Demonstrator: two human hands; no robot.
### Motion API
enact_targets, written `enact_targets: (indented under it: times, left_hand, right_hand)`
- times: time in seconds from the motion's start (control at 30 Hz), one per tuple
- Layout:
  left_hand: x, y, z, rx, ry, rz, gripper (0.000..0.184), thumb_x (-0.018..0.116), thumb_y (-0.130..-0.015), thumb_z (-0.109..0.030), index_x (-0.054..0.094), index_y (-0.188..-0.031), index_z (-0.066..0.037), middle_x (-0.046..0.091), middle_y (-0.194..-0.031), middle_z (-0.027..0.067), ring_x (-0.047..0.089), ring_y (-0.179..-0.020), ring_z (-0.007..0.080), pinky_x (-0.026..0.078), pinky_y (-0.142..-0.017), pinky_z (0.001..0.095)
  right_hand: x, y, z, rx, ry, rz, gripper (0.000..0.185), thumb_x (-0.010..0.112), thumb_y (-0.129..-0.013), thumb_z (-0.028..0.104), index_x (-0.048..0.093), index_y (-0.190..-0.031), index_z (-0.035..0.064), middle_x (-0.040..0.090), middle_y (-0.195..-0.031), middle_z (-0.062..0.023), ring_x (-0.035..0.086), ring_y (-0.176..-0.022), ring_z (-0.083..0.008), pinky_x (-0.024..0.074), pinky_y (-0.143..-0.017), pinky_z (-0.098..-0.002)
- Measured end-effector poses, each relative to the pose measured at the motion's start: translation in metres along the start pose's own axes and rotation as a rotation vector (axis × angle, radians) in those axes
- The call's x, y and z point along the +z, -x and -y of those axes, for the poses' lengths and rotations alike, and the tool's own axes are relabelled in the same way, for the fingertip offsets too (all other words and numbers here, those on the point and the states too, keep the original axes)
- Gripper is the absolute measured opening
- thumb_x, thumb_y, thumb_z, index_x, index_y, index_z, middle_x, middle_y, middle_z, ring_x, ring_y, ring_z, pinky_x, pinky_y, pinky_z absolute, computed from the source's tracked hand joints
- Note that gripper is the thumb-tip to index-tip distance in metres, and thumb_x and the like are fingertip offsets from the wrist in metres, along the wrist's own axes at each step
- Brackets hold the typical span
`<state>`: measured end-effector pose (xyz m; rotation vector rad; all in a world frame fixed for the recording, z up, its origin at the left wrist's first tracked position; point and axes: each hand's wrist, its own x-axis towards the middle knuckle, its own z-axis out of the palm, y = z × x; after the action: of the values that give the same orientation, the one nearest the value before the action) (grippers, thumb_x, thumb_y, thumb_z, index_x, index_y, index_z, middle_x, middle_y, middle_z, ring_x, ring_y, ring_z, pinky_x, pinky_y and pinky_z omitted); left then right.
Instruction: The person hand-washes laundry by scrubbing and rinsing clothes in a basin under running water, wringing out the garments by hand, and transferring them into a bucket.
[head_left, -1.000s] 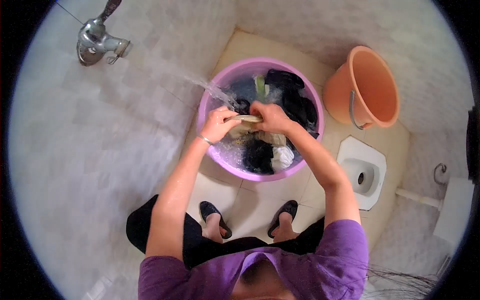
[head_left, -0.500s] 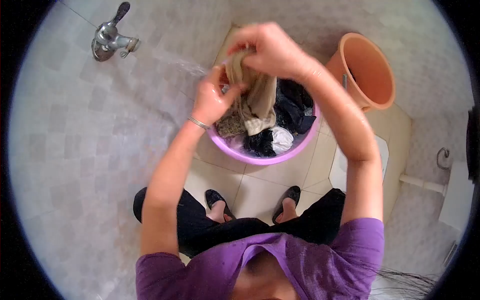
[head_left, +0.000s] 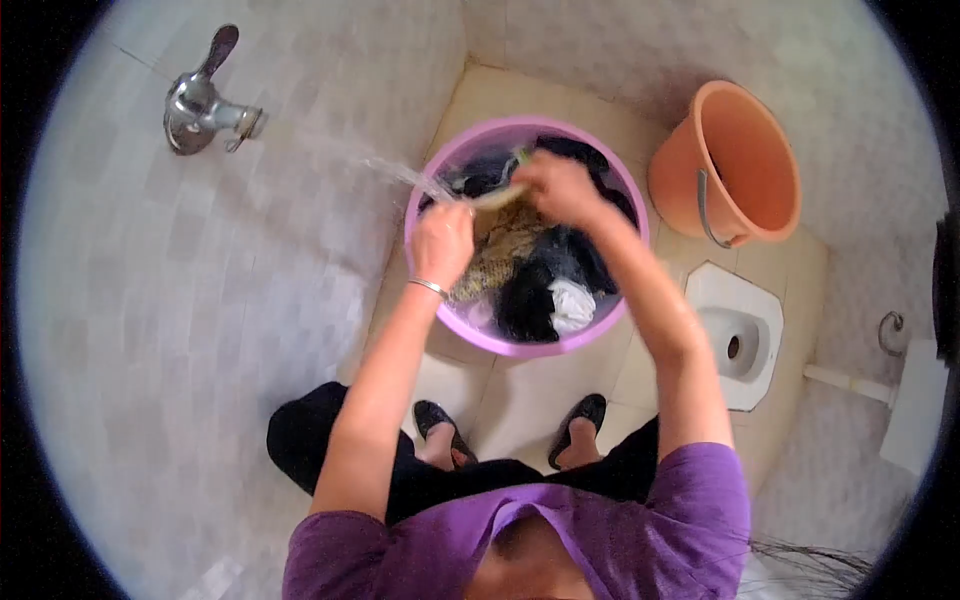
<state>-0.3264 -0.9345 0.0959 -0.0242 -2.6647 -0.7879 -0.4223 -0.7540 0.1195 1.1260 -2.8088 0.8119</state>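
A purple tub (head_left: 528, 350) on the floor holds wet clothes in water. Between my hands stretches a beige cloth garment (head_left: 497, 228), its lower part down among the other laundry. My left hand (head_left: 443, 242), with bangles at the wrist, is closed on the garment's left end near the tub's left rim. My right hand (head_left: 562, 188), blurred by motion, grips the other end over the far middle of the tub. Dark clothes (head_left: 530, 300) lie around it, and a white cloth (head_left: 572, 305) is bunched near the front right.
Water runs from a wall tap (head_left: 205, 115) on the left into the tub. An orange bucket (head_left: 675, 180) with a handle stands to the right. Behind my right forearm is a squat toilet (head_left: 765, 340). A white pipe (head_left: 850, 385) juts from the right wall.
Both hands have come down from above the tub, lowering the beige garment into the laundry and water. It was hanging bunched between them and is now stretched sideways.
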Motion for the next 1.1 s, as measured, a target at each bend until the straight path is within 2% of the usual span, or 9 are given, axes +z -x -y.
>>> enact_targets:
  times: [0.2,0.4,0.53,0.6,0.73,0.83,0.93,1.0,1.1]
  left_hand:
    - [0.089,0.044,0.037,-0.059,-0.228,0.297,0.028,0.056,-0.066,-0.015,0.056,-0.093,-0.007,0.054,-0.096,0.0130,0.047,-0.096,0.0335,0.039,-0.083,0.0403]
    - [0.135,0.033,0.070,-0.322,-0.231,0.654,0.024,0.049,-0.071,-0.015,0.059,-0.092,-0.006,0.060,-0.086,0.0143,0.058,-0.081,0.0320,0.046,-0.070,0.0409]
    - [0.102,0.027,0.060,-0.189,-0.354,0.697,0.022,0.045,-0.074,-0.014,0.060,-0.088,-0.007,0.061,-0.083,0.0151,0.059,-0.072,0.0322,0.047,-0.063,0.0406]
    - [0.071,0.023,0.051,-0.124,-0.168,0.443,0.022,0.044,-0.073,-0.011,0.060,-0.088,-0.008,0.060,-0.083,0.0156,0.058,-0.073,0.0326,0.047,-0.065,0.0400]
    - [0.060,0.036,0.026,-0.230,0.211,0.020,0.022,0.050,-0.067,-0.003,0.059,-0.087,-0.005,0.059,-0.085,0.0133,0.057,-0.078,0.0301,0.046,-0.069,0.0351]
    - [0.053,0.032,0.025,-0.251,0.285,0.146,0.029,0.055,-0.068,-0.008,0.055,-0.097,-0.005,0.057,-0.096,0.0120,0.055,-0.088,0.0272,0.043,-0.076,0.0337]
    - [0.050,0.026,0.044,-0.665,0.643,0.128,0.054,0.065,-0.068,-0.026,0.046,-0.114,-0.005,0.047,-0.117,0.0158,0.046,-0.105,0.0262,0.038,-0.085,0.0332]
    - [0.008,0.003,0.029,-1.130,1.028,0.403,0.069,0.052,-0.076,-0.047,0.031,-0.127,-0.006,0.034,-0.129,0.0117,0.038,-0.114,0.0325,0.030,-0.089,0.0535]
    - [-0.006,-0.022,0.008,-1.193,1.315,0.590,0.066,0.042,-0.079,-0.052,0.026,-0.130,-0.012,0.029,-0.133,0.0108,0.033,-0.117,0.0350,0.029,-0.083,0.0642]
  right_hand:
    - [0.127,0.036,-0.003,0.326,0.065,0.229,0.028,0.056,-0.066,0.019,0.054,-0.092,0.0097,0.055,-0.091,-0.0182,0.056,-0.083,-0.0327,0.0449,-0.069,-0.0429]
    - [0.184,0.033,-0.050,0.096,0.000,0.418,0.036,0.057,-0.068,0.031,0.057,-0.099,0.0125,0.058,-0.087,-0.0164,0.057,-0.080,-0.0321,0.0451,-0.069,-0.0412]
    - [0.181,0.037,-0.041,0.322,0.116,0.309,0.039,0.057,-0.067,0.037,0.059,-0.098,0.0125,0.058,-0.085,-0.0156,0.057,-0.083,-0.0317,0.0446,-0.072,-0.0399]
    - [0.117,0.018,-0.014,0.361,0.067,0.663,0.037,0.059,-0.064,0.037,0.060,-0.093,0.0133,0.058,-0.088,-0.0124,0.054,-0.089,-0.0294,0.0432,-0.071,-0.0407]
    - [0.115,0.039,0.019,0.122,0.489,0.289,0.031,0.058,-0.063,0.029,0.061,-0.090,0.0140,0.057,-0.090,-0.0095,0.055,-0.082,-0.0241,0.0405,-0.064,-0.0392]
    - [0.141,0.044,0.006,0.079,0.235,0.217,0.026,0.056,-0.064,0.025,0.063,-0.081,0.0076,0.060,-0.086,-0.0124,0.057,-0.080,-0.0262,0.0421,-0.071,-0.0409]
    - [0.099,0.021,-0.006,0.563,-0.189,0.323,0.028,0.054,-0.069,0.029,0.064,-0.080,0.0065,0.061,-0.081,-0.0173,0.059,-0.076,-0.0326,0.0451,-0.069,-0.0389]
    - [0.051,0.004,0.011,0.539,-0.572,0.213,0.030,0.055,-0.064,0.032,0.063,-0.076,0.0050,0.061,-0.074,-0.0159,0.059,-0.070,-0.0287,0.0450,-0.066,-0.0361]
    - [-0.021,-0.021,0.059,0.386,-0.978,0.103,0.013,0.053,-0.069,0.013,0.057,-0.068,0.0012,0.055,-0.060,-0.0029,0.050,-0.053,-0.0103,0.0401,-0.049,-0.0243]
